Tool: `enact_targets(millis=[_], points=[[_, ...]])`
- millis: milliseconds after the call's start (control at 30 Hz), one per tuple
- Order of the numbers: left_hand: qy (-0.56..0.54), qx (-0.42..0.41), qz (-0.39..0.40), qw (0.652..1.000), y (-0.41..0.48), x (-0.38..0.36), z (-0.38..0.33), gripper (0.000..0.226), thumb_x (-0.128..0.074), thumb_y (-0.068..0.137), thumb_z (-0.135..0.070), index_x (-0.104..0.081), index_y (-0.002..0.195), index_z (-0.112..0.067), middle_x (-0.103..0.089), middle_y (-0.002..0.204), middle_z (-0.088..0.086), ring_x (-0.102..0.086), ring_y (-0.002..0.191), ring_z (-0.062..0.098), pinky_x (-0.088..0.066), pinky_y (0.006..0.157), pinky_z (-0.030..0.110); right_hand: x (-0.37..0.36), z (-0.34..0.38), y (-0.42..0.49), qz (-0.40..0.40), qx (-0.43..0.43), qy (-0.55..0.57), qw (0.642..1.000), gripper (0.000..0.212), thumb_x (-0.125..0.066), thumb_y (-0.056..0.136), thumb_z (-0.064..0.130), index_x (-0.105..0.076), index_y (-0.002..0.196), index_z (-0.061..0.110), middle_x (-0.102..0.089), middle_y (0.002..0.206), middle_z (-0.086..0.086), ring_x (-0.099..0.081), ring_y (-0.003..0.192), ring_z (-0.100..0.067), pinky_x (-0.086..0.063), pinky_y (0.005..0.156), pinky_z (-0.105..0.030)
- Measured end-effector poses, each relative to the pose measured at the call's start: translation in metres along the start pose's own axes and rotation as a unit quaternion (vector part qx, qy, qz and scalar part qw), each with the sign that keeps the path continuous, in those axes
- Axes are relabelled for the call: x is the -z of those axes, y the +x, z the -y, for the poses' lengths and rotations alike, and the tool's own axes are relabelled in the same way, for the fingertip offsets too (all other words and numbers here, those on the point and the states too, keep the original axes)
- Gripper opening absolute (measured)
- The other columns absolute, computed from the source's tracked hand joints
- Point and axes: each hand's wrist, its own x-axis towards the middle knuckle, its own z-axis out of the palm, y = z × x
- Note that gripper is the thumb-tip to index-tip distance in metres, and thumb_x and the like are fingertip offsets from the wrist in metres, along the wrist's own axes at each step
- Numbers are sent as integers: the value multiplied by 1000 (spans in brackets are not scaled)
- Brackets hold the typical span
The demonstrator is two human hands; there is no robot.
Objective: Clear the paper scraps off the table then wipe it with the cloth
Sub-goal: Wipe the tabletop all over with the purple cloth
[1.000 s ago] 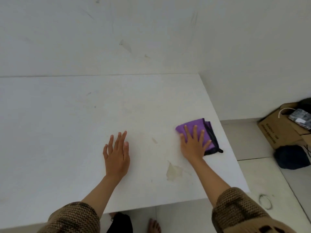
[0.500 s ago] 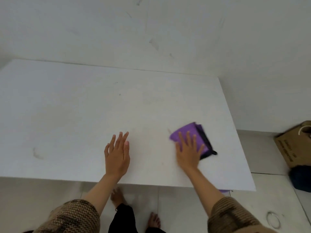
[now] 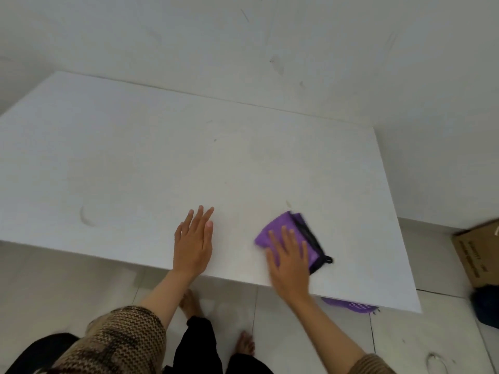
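– Right grip lies flat on a folded purple cloth, fingers straight and spread, pressing it to the white desk near the front edge, toward the right-hand end. Hand and cloth are blurred.
– And the left grip?
– Flat on bare desk to the left of the cloth and not touching it, fingers straight and close together, holding nothing. The wrist crosses the front edge.
– Anything else about the cloth?
– Black trim runs along its far right side, ending in a small loop that sticks out past the hand.
– What surrounds the desk?
– A scuffed white wall behind it, pale floor tiles below. Two bare feet stand under the front edge. Brown knitted sleeves cover both arms near the elbow. A second purple thing with pale dots pokes out from beneath the desk's front edge on the right; what it is cannot be told. A cardboard box sits on the floor at far right, a dark bundle beside it.
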Motion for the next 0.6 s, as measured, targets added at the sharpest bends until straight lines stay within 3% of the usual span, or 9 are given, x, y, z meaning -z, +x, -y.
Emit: enact_targets(millis=[100,167,233,300,400,500,600], points=[[-5,14,-10,1000,1,7,5,53,-6,95,-46,-24,144,-36,-19,155,-9,-5,144,8,-5,117,34,25,-34,26,-17,-154,4,988,47,-32,95,44,-40,139,28,-31,151,-10,-20,142,-22,-5,116,-46],[-9,24,-17,1000,1,10,9,54,-6,94,-46,-25,143,-35,-21,155,-8,-7,144,8,-6,116,34,30,-38,35,-23,-201,-9,979,46,-30,97,45,-40,139,28,-28,152,-11,-15,143,-30,-5,115,-52],[-18,39,-27,999,2,11,13,55,-6,93,-47,-26,143,-35,-22,154,-8,-9,144,8,-8,117,35,24,-16,32,-48,-119,-28,991,52,-22,96,52,-49,133,26,-42,144,-12,-22,138,-39,-9,111,-56],[-29,54,-38,997,3,12,15,56,-6,93,-47,-27,143,-34,-24,154,-7,-11,144,9,-10,117,36,4,23,15,-23,52,-32,998,49,-22,97,48,-51,130,27,-47,140,-9,-25,136,-36,-9,111,-54],[-37,61,-57,996,7,16,15,60,-3,92,-51,-30,142,-33,-26,153,-6,-13,143,8,-11,117,37,-24,89,-9,76,250,-23,965,41,-33,96,43,-45,134,33,-38,147,0,-25,140,-27,-7,114,-52],[-25,48,-65,996,12,20,14,64,0,89,-54,-30,142,-33,-25,153,-7,-11,143,7,-8,117,35,-40,119,16,125,271,-28,954,42,-31,95,46,-48,131,33,-37,148,2,-29,139,-25,-6,112,-50],[-20,38,-65,997,19,20,9,56,-6,93,-48,-30,142,-33,-24,153,-8,-10,143,6,-7,117,35,-33,99,70,142,185,-15,972,66,1,90,61,-32,141,35,-22,154,3,-12,144,-24,8,112,-46]])
